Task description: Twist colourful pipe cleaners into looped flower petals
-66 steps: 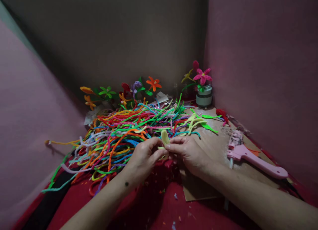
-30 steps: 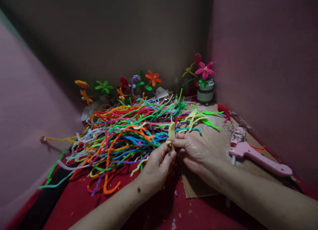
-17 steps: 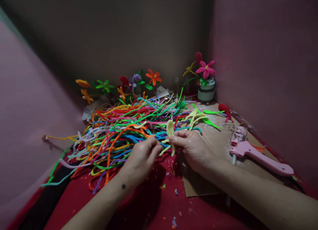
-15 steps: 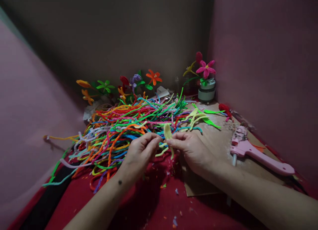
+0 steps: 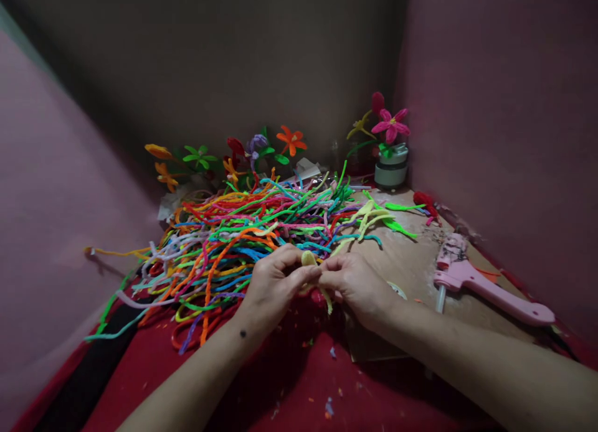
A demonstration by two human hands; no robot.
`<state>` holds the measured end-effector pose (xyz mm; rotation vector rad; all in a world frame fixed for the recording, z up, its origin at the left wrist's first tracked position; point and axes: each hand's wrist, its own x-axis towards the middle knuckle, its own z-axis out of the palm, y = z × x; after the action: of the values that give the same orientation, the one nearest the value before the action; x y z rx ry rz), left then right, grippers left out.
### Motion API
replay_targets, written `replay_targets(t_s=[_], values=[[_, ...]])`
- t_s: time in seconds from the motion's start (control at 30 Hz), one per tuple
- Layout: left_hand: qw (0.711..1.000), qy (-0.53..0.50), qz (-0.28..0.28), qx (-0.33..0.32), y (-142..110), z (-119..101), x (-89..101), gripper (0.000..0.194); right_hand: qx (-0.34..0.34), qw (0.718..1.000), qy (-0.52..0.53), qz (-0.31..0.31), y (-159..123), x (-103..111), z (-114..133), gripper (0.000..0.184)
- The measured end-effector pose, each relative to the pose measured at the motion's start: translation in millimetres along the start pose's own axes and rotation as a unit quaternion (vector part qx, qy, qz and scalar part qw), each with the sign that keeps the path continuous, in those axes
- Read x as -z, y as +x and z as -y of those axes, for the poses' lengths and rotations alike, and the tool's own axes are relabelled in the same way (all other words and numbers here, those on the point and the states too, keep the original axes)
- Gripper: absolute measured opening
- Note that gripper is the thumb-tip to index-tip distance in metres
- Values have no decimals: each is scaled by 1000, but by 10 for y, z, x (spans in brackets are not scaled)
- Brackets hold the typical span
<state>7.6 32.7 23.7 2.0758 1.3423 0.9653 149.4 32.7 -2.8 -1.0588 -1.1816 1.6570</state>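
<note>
Apparently held the pale yellow piece (image 5: 308,258) mid-shaping, pinched at the fingertips of both left hand (image 5: 275,284) and right hand (image 5: 362,287) beside the stem pile (image 5: 261,223), probably needing a firm twist next.

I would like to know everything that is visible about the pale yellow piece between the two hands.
The pale yellow piece looks soft and fuzzy, like pipe cleaner. Its rounded, petal-like end points up between the left hand and the right hand, both pinching it. A thin tail hangs below. The hands hide its middle. It is held near the multicoloured pile of strands.
</note>
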Motion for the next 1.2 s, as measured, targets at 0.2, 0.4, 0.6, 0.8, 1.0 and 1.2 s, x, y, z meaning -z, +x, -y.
replay_targets(t_s=[0.2,0.4,0.6,0.8,1.0,1.2], values=[[993,42,-42,-101,-8,-2,11,13,-7,1000,-3,-3,-15,-3,36,17],[995,17,-67,-69,3,-1,10,14,-24,1000,10,10,-24,-17,58,22],[999,-32,-27,27,37,-39,55,21,-16,998,57,3,-9,8,73,18],[989,-67,52,123,9,-2,54,20,23,994,102,20,52,78,2,10],[988,-43,70,127,16,-14,87,19,8,1000,16,12,17,89,139,14],[991,-23,91,99,22,-24,116,16,-19,996,-69,48,22,87,208,12]])
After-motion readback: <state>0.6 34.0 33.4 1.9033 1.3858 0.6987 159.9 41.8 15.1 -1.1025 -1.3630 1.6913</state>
